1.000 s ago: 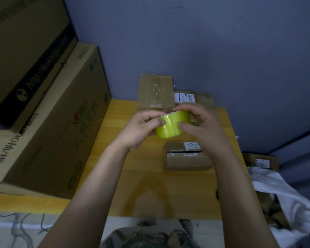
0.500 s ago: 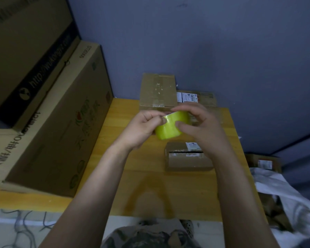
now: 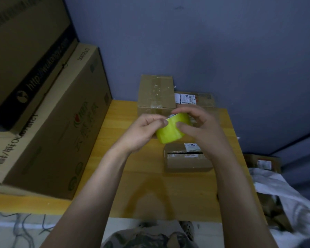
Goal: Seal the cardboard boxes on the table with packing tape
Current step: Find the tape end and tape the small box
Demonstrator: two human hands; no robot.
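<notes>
One roll of yellow-green packing tape (image 3: 170, 130) is held in the air above the middle of a wooden bench (image 3: 150, 185), between two bare hands. Its core and far side are hidden, and only a glossy curved band of it shows, with a pale strip at the upper rim. The left hand (image 3: 143, 133) has its fingers (image 3: 161, 121) curled in, thumb and forefinger pinching at that pale edge. Whether a loose end is lifted is too blurred to tell. The right hand (image 3: 202, 127) wraps the roll from the other side, its thumb pressed on the face and its fingers arched over the top.

Three brown cardboard boxes sit on the bench beyond the hands.
- A small box (image 3: 184, 161) lies just below the roll. It has a white label and a dark open slit along its top seam, and its right end is covered by the right forearm.
- A taller box (image 3: 156, 93) stands at the back against the blue wall (image 3: 222, 51), with clear tape running down its top.
- A flat box (image 3: 202, 99) with a printed label lies just beside the taller one, its near part hidden by the right hand.

Two large printed cartons (image 3: 48, 122) are stacked at the left, cut off by the frame. At the right, off the bench, are one more labelled box (image 3: 263, 161) and a white cloth (image 3: 284, 194).
</notes>
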